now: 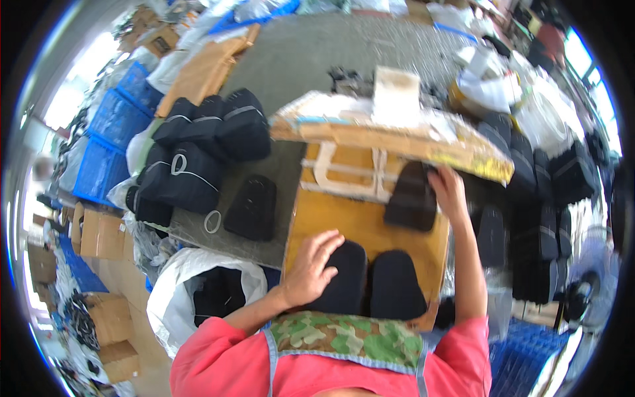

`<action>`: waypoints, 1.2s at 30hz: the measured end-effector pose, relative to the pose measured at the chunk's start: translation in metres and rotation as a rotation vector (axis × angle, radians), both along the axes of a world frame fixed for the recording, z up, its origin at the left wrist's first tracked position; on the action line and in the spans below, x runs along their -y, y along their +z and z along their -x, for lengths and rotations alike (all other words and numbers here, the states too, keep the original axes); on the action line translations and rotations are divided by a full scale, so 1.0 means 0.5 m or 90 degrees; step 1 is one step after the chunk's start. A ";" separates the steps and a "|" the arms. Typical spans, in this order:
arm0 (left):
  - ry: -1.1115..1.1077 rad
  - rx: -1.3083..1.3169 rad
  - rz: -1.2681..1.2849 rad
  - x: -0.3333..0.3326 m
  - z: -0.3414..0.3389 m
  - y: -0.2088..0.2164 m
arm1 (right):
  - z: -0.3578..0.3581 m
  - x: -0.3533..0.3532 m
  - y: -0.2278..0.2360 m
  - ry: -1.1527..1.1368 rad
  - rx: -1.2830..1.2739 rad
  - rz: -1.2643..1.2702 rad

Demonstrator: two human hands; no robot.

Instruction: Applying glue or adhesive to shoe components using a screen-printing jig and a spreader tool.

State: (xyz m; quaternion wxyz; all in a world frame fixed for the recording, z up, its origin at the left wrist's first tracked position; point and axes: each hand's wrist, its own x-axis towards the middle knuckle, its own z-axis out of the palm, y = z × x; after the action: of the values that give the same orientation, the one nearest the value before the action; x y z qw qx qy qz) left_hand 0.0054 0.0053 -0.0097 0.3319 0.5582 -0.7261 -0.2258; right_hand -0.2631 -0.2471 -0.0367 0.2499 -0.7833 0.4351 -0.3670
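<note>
A black, rounded, tapered pad lies slanted on the far part of a yellow board, over a white frame outline. My right hand grips this pad's upper right edge, fingers bent round it. Close to my body, two more such pads rest side by side on the board: a left pad and a right pad. My left hand is open, its fingers stretched over the left pad's edge; whether they press on it I cannot tell.
Banded stacks of black pads stand on the grey table at left, near a loose pad and white ring. More stacks stand right. A wooden ledge crosses behind the board. A white sack hangs front left.
</note>
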 end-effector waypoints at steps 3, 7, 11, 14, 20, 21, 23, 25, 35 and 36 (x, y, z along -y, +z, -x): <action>0.014 0.003 -0.029 0.000 -0.001 -0.004 | -0.027 0.116 -0.077 -0.062 -0.058 0.118; 0.008 0.020 -0.054 0.007 -0.002 -0.003 | -0.075 0.137 -0.079 -0.052 -0.155 0.240; -0.032 0.065 -0.073 0.016 -0.011 0.009 | -0.099 0.086 -0.051 -0.083 -0.185 0.220; -0.030 0.059 -0.137 0.016 -0.020 0.003 | -0.118 0.044 -0.070 -0.008 -0.272 0.192; -0.031 0.187 0.045 0.015 0.008 0.003 | -0.122 0.053 -0.109 0.044 -0.250 0.134; -0.031 0.187 0.041 0.010 0.007 -0.002 | -0.136 0.056 -0.100 0.046 -0.250 0.130; -0.035 0.187 0.102 0.006 0.006 -0.014 | -0.154 0.063 -0.089 0.011 -0.328 0.018; -0.021 0.139 0.108 0.014 0.009 -0.013 | -0.152 0.065 -0.102 0.017 -0.310 0.056; 0.073 -0.215 -0.008 0.084 -0.042 0.000 | -0.134 0.047 -0.116 0.048 -0.348 0.205; 0.106 -0.280 -0.053 0.104 -0.048 0.005 | -0.132 0.041 -0.113 0.055 -0.363 0.178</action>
State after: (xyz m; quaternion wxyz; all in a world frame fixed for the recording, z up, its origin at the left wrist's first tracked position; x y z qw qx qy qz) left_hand 0.0296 -0.0468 -0.0074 0.4764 0.5666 -0.5781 -0.3432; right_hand -0.1973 -0.2675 -0.0933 0.0230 -0.8990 0.3993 -0.1785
